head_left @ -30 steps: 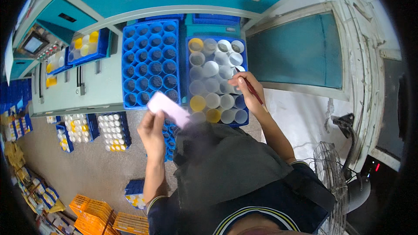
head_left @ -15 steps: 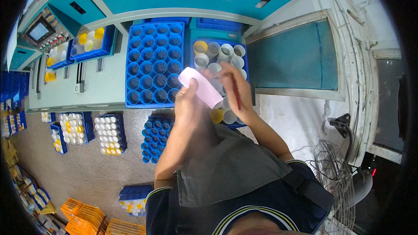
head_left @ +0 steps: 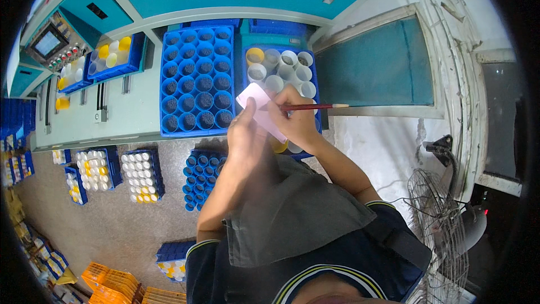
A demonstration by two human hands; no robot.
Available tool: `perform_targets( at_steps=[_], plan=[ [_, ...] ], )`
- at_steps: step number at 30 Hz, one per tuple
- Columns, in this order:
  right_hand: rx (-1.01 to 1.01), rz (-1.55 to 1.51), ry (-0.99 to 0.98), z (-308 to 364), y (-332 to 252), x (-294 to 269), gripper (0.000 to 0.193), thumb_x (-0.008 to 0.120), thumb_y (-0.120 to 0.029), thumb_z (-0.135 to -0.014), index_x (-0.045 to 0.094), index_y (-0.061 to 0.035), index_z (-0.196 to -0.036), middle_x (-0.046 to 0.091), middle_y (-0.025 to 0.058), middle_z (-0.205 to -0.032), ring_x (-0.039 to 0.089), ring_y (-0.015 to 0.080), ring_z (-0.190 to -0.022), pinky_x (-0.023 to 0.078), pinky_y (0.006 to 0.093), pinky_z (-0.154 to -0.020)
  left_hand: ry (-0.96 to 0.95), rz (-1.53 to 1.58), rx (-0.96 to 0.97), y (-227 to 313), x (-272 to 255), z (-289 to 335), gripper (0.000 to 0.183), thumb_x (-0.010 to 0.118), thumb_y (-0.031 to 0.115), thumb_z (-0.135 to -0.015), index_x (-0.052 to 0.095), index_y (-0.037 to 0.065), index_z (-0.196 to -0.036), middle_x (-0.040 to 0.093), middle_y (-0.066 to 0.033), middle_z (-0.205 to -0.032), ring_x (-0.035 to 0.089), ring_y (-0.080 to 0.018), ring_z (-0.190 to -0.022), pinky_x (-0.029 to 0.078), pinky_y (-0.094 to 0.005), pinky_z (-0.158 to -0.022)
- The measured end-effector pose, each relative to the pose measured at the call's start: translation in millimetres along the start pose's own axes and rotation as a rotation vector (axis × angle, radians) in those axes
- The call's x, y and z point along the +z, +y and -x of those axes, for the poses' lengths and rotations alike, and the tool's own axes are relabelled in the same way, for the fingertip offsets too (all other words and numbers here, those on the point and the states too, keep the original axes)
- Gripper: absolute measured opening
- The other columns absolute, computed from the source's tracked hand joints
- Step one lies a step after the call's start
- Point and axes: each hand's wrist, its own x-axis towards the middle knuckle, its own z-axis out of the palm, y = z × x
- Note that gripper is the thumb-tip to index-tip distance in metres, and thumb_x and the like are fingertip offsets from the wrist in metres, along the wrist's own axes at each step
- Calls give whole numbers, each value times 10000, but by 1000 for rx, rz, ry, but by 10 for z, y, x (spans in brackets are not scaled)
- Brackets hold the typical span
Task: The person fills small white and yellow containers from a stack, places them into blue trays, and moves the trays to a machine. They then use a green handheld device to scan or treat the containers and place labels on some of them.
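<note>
My left hand grips a pink sheet or pad of paper, thumb pressed on its face. Closed around a slim dark red pen, my right hand rests against the paper; the pen's pale end points right and its other end is hidden by my fingers. Both hands are above the front of two blue crates. The left crate holds rows of blue cups filled with small dark pieces. White and yellow cups, some with dark contents, stand in the right crate, partly covered by my right hand.
A teal and grey machine with a control panel stands behind the crates. Smaller cup trays sit at its left. On the floor are several crates of cups and orange baskets. A wire fan is at right.
My right hand has come down onto the pink paper, and the pen has swung from upright to nearly level. The paper has shifted slightly.
</note>
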Motion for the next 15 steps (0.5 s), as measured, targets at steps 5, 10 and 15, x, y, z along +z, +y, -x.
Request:
perform_targets(
  at_steps=[5,10,15],
  plan=[
    [-66,92,19,21,-52,54,204,688,-75,-860,496,-53,-794,606,95,-681,643,160,-689,472,304,-583,16,-15,54,-10,-21,38,445,464,252,-1057,460,-85,-1348,569,-181,-1320,568,-254,-1213,463,-397,-1054],
    [-97,98,51,39,-33,60,200,666,-67,-865,481,-46,-792,616,113,-689,672,189,-665,501,323,-585,19,-7,60,-14,-3,74,461,460,254,-1058,451,-84,-1372,556,-176,-1339,542,-279,-1240,405,-412,-1075],
    [-112,127,98,30,-4,71,204,664,-73,-877,480,-50,-791,586,93,-637,608,148,-574,471,320,-527,16,-11,71,-3,6,78,458,465,248,-1056,452,-85,-1370,555,-187,-1345,544,-279,-1239,406,-415,-1074]
  ],
)
